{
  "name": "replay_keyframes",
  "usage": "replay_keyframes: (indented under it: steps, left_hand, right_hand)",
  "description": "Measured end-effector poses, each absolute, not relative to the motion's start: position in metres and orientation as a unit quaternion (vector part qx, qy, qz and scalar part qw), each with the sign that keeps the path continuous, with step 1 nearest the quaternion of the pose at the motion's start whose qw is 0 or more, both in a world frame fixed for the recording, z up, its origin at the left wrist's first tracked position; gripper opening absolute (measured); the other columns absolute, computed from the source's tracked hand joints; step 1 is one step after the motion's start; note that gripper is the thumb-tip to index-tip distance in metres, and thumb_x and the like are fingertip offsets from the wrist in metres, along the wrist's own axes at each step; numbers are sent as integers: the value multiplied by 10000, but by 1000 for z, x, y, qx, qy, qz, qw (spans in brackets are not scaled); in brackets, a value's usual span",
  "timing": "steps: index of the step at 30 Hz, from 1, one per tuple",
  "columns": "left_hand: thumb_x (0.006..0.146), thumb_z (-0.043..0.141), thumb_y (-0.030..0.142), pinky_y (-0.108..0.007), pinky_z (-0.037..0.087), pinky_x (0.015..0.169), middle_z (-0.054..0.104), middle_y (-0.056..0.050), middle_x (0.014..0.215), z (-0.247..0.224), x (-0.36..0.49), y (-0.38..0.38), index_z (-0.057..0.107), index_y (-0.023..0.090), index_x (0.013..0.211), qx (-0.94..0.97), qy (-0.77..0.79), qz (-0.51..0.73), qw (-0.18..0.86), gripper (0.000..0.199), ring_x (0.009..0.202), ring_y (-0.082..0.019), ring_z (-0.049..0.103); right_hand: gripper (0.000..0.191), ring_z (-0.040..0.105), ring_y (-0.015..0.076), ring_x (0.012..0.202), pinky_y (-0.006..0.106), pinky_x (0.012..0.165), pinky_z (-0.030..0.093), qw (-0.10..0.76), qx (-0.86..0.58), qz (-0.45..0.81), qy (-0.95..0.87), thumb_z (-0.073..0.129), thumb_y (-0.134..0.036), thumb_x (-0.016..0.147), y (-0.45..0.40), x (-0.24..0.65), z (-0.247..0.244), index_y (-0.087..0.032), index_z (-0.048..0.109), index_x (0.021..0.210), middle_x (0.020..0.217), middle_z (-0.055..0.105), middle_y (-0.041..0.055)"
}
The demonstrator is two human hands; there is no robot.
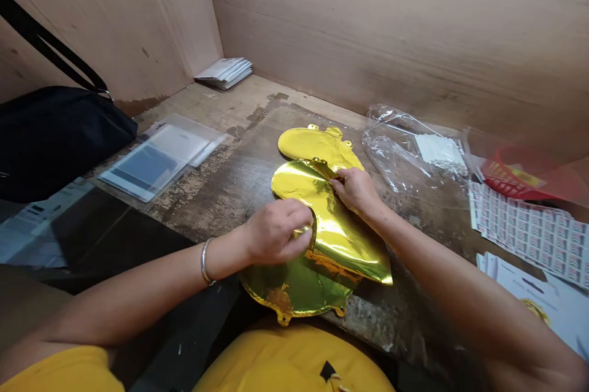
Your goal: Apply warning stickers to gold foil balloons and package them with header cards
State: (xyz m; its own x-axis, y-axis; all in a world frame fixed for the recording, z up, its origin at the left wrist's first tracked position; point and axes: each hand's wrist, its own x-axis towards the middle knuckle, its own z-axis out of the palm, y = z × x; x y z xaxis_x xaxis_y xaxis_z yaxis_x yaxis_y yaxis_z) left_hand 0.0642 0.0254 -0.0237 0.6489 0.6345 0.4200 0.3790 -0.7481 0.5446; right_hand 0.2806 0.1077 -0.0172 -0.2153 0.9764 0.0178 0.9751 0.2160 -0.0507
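Observation:
A shiny gold foil balloon [340, 220], flat and partly folded, lies across the worktable in front of me. Its rounded lower part hangs toward my lap, with small tabs along the rim. Behind it rests another gold foil piece [309, 142]. My right hand [356, 191] pinches the foil near its upper right edge. My left hand [281, 230], with a silver bangle at the wrist, is curled closed over the middle of the foil; its fingertips touch the gold edge.
Clear plastic sleeves [159, 156] and a dark bag [59, 137] are at left. White cards [225, 72] are stacked by the back corner. Right are clear plastic wrap [396, 146], a red basket [501, 174], a label sheet [529, 226] and white header cards [559, 303].

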Motion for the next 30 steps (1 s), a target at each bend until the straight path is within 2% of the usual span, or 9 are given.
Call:
replay_keyframes:
  steps: [3, 6, 10, 13, 16, 18, 22, 26, 30]
  left_hand:
    - [951, 456, 326, -535, 322, 1104, 531, -151, 1397, -28, 69, 37, 551, 174, 1283, 888, 377, 237, 118, 377, 1323, -312, 449]
    - [957, 445, 402, -587, 238, 1129, 393, -141, 1520, -42, 73, 43, 434, 202, 1420, 898, 407, 124, 111, 504, 1421, -359, 303]
    - [971, 389, 432, -567, 246, 1130, 347, -156, 1542, -55, 70, 44, 397, 186, 1455, 901, 409, 93, 115, 543, 1436, -373, 261]
    - [961, 416, 428, -558, 262, 1127, 341, -153, 1546, -50, 68, 49, 394, 194, 1458, 902, 405, 78, 125, 550, 1437, -365, 266]
    - [958, 425, 389, -623, 234, 1111, 374, -182, 1522, -35, 73, 48, 433, 155, 1426, 881, 454, 86, 101, 523, 1421, -385, 296]
    - [964, 398, 317, -631, 167, 1132, 382, -200, 1513, -26, 80, 36, 436, 107, 1413, 880, 454, 124, 64, 497, 1434, -369, 278]
    - [986, 348, 306, -480, 92, 1200, 454, -149, 1478, -32, 93, -14, 432, 111, 1417, 960, 243, 116, 74, 481, 1425, -259, 334]
    - [979, 387, 439, -468, 143, 1185, 396, -182, 1505, -51, 91, -44, 409, 86, 1437, 963, 239, 73, 98, 579, 1424, -293, 328]
    - [956, 427, 494, -474, 183, 1174, 355, -194, 1525, -51, 88, -43, 409, 91, 1443, 964, 237, 64, 102, 633, 1432, -325, 301]
  right_hand:
    - [238, 638, 249, 872, 327, 766, 448, 13, -622, 17, -783, 527, -287, 890, 107, 278, -15, -166, 728, 923, 888, 720, 122]
    - [314, 597, 321, 1067, 410, 891, 455, 27, -615, -14, -788, 537, -250, 879, 90, 277, -6, -107, 678, 1120, 1103, 686, 188]
    - [556, 271, 354, 1430, 524, 1120, 313, 68, -510, -37, -856, 504, -319, 924, 27, 283, 0, -84, 436, 1423, 1507, 390, 199]
    - [751, 260, 352, 1442, 522, 1138, 311, 15, -463, 39, -885, 487, -584, 894, -20, 292, -13, -72, 412, 1438, 1516, 367, 216]
    - [910, 201, 357, 1460, 532, 1159, 262, -15, -474, 84, -877, 448, -691, 858, -43, 298, -31, -44, 313, 1484, 1558, 252, 239]
    - [930, 144, 352, 1472, 533, 1173, 220, -10, -487, 96, -868, 447, -695, 855, -45, 300, -38, -49, 273, 1500, 1576, 192, 234]
    - [939, 99, 336, 1480, 519, 1183, 193, 12, -489, 108, -866, 457, -685, 854, -40, 301, -42, -44, 246, 1507, 1583, 157, 232]
    - [982, 85, 337, 1480, 510, 1190, 174, 16, -495, 99, -863, 488, -674, 843, -42, 300, -36, 23, 239, 1489, 1574, 148, 260]
    - [882, 42, 330, 1485, 529, 1198, 114, 33, -487, 53, -871, 533, -576, 868, -71, 304, -32, -1, 274, 1485, 1581, 142, 233]
